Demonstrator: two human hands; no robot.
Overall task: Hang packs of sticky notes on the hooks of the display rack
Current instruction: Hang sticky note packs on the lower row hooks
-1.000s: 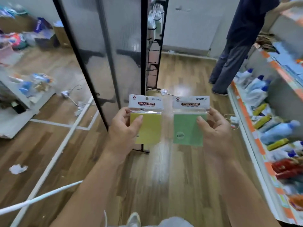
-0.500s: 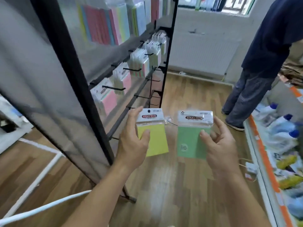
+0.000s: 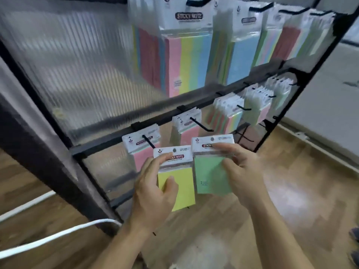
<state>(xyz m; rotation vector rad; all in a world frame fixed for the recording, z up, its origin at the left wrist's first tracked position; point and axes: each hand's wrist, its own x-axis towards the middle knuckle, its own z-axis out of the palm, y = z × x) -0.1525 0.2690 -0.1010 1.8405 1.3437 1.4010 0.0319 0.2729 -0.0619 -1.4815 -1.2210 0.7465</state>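
Head view: left hand (image 3: pixel 153 193) pinches the yellow pack (image 3: pixel 180 183) and right hand (image 3: pixel 244 171) pinches the green pack (image 3: pixel 208 171), both upright with header holes on top. The nearest hook (image 3: pixel 148 141) lies just up-left of the yellow pack (left hand nearer).

The left hand (image 3: pixel 155 193) and right hand (image 3: pixel 242 171) are bare. The left forearm (image 3: pixel 120 249) and right forearm (image 3: pixel 279 239) run unsleeved to the near edge. Between them there shows a pale scrap (image 3: pixel 173 266), shoe or clothing, too little to tell.

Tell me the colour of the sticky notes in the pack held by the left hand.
Yellow: the pack in the left hand, seen in the head view.
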